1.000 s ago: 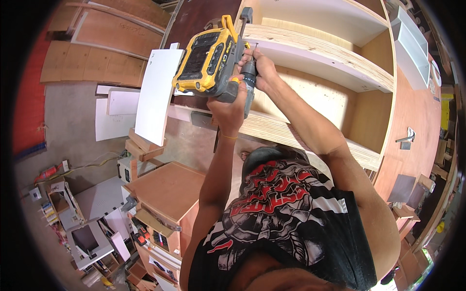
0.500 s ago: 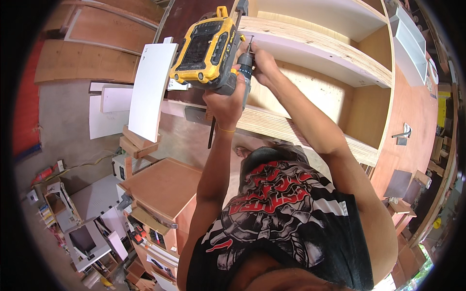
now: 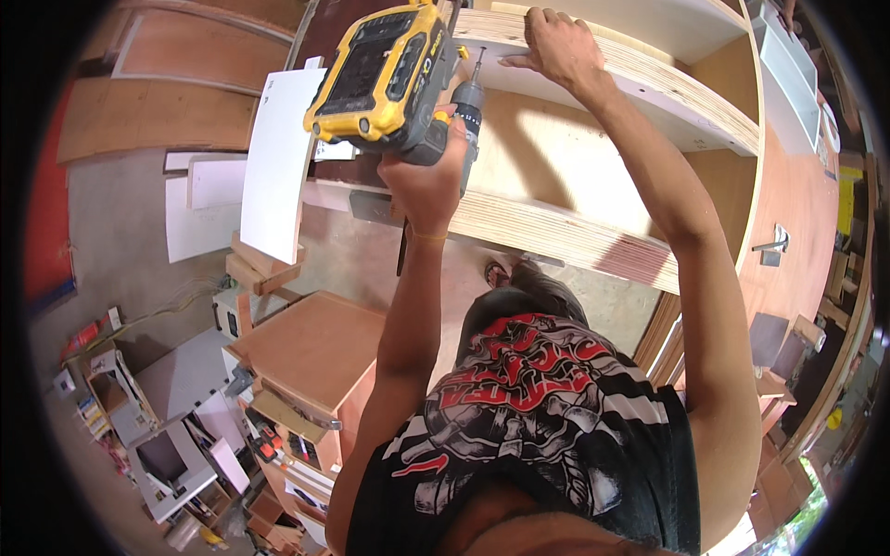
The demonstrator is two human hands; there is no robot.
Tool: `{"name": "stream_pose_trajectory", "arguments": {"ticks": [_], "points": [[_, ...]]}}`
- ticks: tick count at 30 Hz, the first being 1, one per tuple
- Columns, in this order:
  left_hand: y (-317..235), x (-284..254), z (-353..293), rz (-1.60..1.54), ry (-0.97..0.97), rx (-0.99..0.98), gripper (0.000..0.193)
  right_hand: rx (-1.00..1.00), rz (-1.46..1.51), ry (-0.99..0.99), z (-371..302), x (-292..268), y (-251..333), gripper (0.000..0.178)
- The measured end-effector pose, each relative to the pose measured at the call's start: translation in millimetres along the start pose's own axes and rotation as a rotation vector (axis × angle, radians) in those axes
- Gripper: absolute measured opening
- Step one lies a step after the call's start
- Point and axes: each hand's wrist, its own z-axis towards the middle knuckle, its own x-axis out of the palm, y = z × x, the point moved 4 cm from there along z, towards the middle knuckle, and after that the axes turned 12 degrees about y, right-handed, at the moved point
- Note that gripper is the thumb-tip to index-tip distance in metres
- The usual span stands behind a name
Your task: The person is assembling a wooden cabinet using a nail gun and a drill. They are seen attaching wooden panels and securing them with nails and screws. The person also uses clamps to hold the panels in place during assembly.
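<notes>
My left hand (image 3: 428,181) is wrapped round the grip of a yellow and black cordless drill (image 3: 466,102), whose large battery (image 3: 375,79) faces up. The drill's bit (image 3: 477,69) points away from me and ends at a dark screw (image 3: 483,50) against the white face of a plywood shelf board (image 3: 640,83). Just right of the bit, my right hand (image 3: 564,54) straddles that board's edge, fingers curled over the top and thumb stretched along the near face. The board belongs to a pale open cabinet (image 3: 718,199) lying in front of me.
White panels (image 3: 280,167) lean at the left near wood blocks (image 3: 264,269). A brown wooden box (image 3: 311,357) stands by my left arm. A hammer (image 3: 771,243) lies on the table (image 3: 797,208) at right. Tools and clutter, including a computer monitor (image 3: 162,459), fill the lower left.
My right hand has left the drill bit's tip and moved right onto the shelf board's edge. The drill has shifted slightly, still in my left hand.
</notes>
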Motion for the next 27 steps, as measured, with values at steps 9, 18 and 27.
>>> {"name": "stream_pose_trajectory", "arguments": {"ticks": [9,18,27], "points": [[3,4,-3,0.133,0.013,0.096,0.022,0.041,0.004,0.045,4,-4,9,0.073],[9,-1,3,0.015,0.004,0.079,0.023,0.020,0.044,0.008,8,-5,7,0.070],[13,-2,7,0.029,-0.009,0.061,0.019,-0.003,0.074,-0.001,7,-9,6,0.062]]}}
